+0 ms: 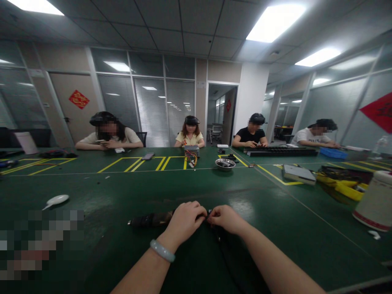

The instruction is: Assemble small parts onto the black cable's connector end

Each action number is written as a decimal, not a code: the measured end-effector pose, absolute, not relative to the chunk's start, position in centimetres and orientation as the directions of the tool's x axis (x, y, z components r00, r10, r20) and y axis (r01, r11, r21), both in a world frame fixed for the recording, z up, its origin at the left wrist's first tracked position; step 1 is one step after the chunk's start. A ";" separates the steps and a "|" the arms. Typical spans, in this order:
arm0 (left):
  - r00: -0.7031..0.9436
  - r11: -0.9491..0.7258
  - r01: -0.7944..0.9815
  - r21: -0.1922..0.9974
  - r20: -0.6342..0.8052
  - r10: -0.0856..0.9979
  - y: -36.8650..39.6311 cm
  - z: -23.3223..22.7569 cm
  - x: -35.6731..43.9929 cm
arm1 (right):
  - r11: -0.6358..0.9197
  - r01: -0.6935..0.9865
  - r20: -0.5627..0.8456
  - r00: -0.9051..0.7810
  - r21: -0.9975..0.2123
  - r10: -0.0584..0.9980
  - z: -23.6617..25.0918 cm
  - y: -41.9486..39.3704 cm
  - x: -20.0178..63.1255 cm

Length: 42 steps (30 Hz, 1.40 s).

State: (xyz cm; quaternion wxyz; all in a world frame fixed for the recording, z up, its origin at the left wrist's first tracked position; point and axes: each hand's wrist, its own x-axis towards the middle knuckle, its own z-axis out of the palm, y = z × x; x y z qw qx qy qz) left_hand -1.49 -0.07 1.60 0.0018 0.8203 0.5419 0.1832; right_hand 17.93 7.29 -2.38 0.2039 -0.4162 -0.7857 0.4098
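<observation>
Dark tool (151, 220) lies flat, long axis left-right; left hand (183, 222) grip closed on it, right hand (225, 218) pinching cable (220, 241).

A large dark green table (101, 228) with yellow tape lines carries everything. On it lie a white plastic spoon (56, 200), a round metal bowl (225, 164) and a flat grey box (298, 173).

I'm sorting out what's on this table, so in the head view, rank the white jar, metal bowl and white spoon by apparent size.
1. white jar, though it is nearest the camera
2. metal bowl and white spoon: too alike to rank
</observation>
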 end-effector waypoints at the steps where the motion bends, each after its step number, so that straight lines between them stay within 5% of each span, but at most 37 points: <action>1: 0.337 -0.409 0.886 0.218 0.303 0.892 -0.1 1.7 -1.5 | 0.320 0.490 -0.014 -0.563 -0.811 0.826 -2.3 7.3 17.9; 42: 0.188 -0.270 0.924 0.271 0.292 0.938 -0.4 1.6 -0.7 | 0.336 0.441 0.024 -0.577 -0.833 0.816 -2.5 7.4 17.9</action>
